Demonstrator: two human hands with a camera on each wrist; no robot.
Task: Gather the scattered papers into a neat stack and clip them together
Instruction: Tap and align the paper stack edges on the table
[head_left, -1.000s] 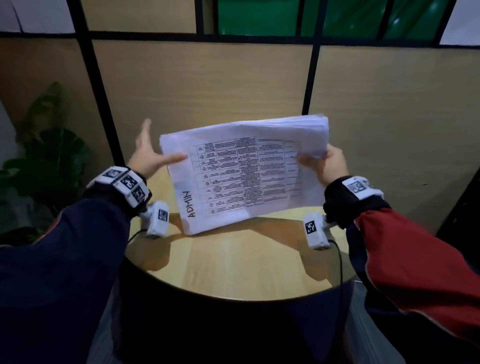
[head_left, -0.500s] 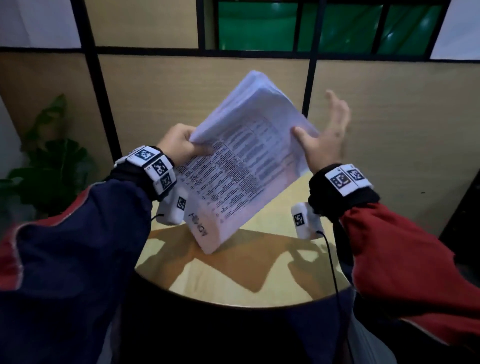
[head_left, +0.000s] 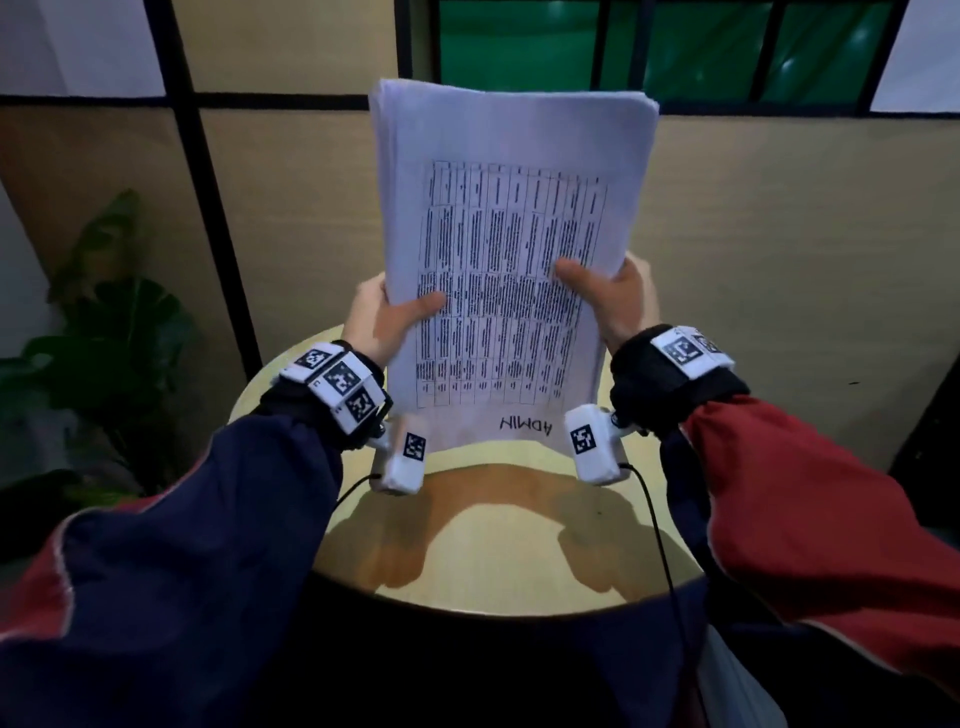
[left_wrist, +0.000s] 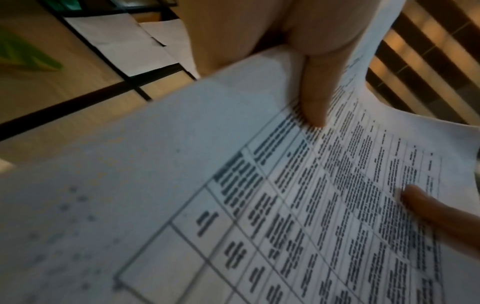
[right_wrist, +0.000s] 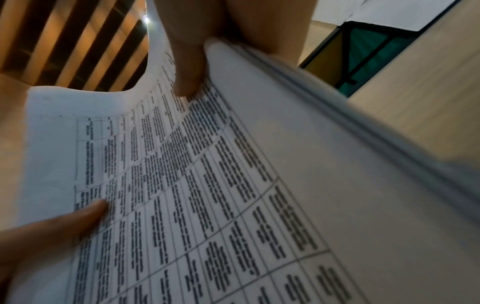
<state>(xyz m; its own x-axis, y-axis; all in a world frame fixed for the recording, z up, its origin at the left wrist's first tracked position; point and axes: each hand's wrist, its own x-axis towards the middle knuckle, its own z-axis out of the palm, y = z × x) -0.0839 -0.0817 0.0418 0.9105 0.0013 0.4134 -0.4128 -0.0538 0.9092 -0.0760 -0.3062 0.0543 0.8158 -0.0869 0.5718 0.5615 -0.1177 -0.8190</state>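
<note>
The stack of papers (head_left: 511, 260) stands upright in the centre of the head view, its lower edge just above or on the round wooden table (head_left: 498, 545) (contact is hidden behind the wrist cameras, so it cannot be confirmed). The top sheet carries a printed table, with the handwritten word "ADMIN" upside down near the bottom edge.

The left hand (head_left: 382, 319) grips the stack's left edge in the lower half, thumb (left_wrist: 311, 98) pressed flat across the printed face and the fingers behind. The right hand (head_left: 610, 301) grips the opposite edge in the same manner, thumb on the front. Both hands are closed on the paper; neither is free.

Handling, as judged from these views:

- The stack is many sheets thick (the right wrist view shows the layered edge (right_wrist: 350, 98) at upper right), so it likely has noticeable weight for paper.
- It is limp rather than stiff. The upper part bows where unsupported, as both wrist views show.
- The loose sheets probably slide against each other readily. Light thumb pressure lets them settle; firm pressure locks them.
- Edges and corners crease easily.

Recommended hold: keep both side edges pinched at mid-to-lower height, as here, while squaring the bottom edge against the table. For clipping, one hand should pinch near a top corner across the full thickness.

No clip is visible in any view. A potted plant (head_left: 104, 322) stands at the left of the head view.
</note>
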